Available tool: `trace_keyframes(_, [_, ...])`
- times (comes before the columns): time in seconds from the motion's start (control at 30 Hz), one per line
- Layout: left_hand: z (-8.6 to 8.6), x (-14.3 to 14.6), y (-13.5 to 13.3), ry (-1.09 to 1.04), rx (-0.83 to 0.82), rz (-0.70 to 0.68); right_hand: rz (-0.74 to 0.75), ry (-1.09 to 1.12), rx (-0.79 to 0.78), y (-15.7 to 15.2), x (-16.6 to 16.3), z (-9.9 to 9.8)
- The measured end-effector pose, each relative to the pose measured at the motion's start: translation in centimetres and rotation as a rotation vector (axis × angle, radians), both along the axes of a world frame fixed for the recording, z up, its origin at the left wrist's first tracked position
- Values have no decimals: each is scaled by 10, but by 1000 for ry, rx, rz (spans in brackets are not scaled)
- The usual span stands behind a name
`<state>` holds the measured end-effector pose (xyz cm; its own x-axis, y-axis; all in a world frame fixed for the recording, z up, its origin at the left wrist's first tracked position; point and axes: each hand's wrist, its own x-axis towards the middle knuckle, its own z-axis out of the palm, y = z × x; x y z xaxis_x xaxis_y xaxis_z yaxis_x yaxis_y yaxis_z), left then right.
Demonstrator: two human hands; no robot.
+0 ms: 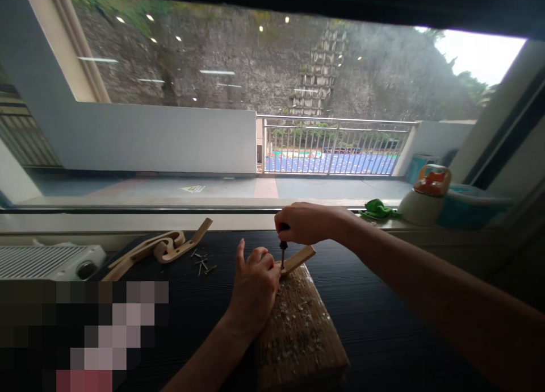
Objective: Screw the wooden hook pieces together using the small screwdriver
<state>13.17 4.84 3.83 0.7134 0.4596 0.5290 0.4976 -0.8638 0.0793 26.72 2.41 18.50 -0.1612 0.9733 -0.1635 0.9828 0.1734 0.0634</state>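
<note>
My right hand [298, 222] is closed around the black handle of a screwdriver [283, 250]. Its shaft points straight down, and the tip meets a pale wooden piece [300, 259] near the piece's lower end. That piece lies at the far end of a thick wooden block [304, 324], whose top is strewn with shavings or bits. Gripping the wooden piece beside the screwdriver tip is my left hand [255, 284], with one finger raised; the hand hides the rest of the piece. Any screw under the tip is too small to make out.
On the dark table [191, 324] at left lie curved wooden pieces [170, 247] and several loose screws [203, 262]. A white vented appliance [51, 261] stands farther left. A green cloth [378, 209], a white jug [426, 199] and a teal container [472, 204] sit on the windowsill.
</note>
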Motion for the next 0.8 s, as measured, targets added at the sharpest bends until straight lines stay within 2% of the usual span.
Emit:
trace_keyframes(0.13, [1,0,-1,10,-6,-2,-19,-14,8,-1,3,-1])
trace_keyframes(0.33, [2,-1,-1,2,-6,-11,-21,53,-38,-7,5,9])
trace_keyframes(0.8, [3,-1,-1,1,-9,-21,-79,-107,-46,-5,-10,8])
